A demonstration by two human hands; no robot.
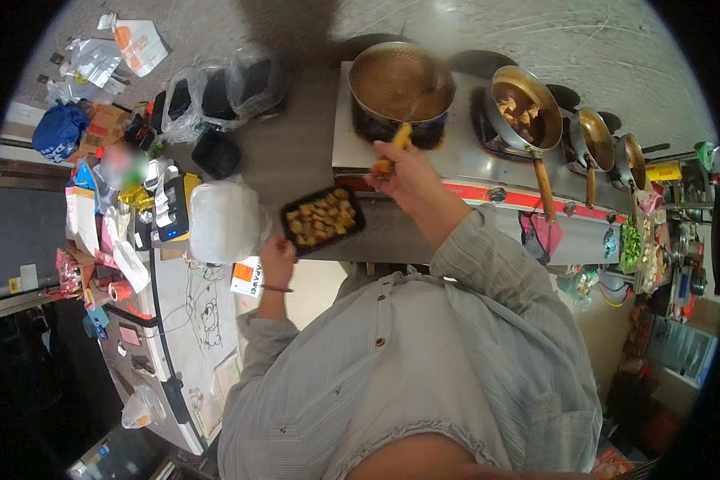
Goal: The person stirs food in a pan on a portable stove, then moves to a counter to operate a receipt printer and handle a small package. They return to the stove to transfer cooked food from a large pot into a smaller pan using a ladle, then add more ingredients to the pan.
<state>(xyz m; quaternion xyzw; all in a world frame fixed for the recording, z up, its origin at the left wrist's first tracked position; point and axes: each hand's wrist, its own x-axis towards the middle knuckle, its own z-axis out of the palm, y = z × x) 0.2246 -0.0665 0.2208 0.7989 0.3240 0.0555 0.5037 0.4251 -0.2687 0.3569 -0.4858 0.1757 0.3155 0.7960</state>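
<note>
My left hand (279, 261) holds the near left corner of a black plastic food tray (318, 247). Browned diced pieces of food (323, 217) fill the tray, which sits at a slant on the dark counter by the stove. At the stove front, my right hand (405, 174) is closed around a yellowish wooden handle (403, 135). This handle meets the near rim of a large hammered metal pan (360, 90) holding brown liquid. A blurred streak crosses the liquid; I cannot tell whether it is a utensil's shaft belonging to the handle.
Farther right on the stove (468, 171) stand a pan of meat pieces in brown sauce (527, 108) and two smaller pans, handles pointing towards me. Leftward are stacked clear lids (225, 219), an empty black tray (216, 154), bagged black trays (219, 93) and a label printer (173, 210).
</note>
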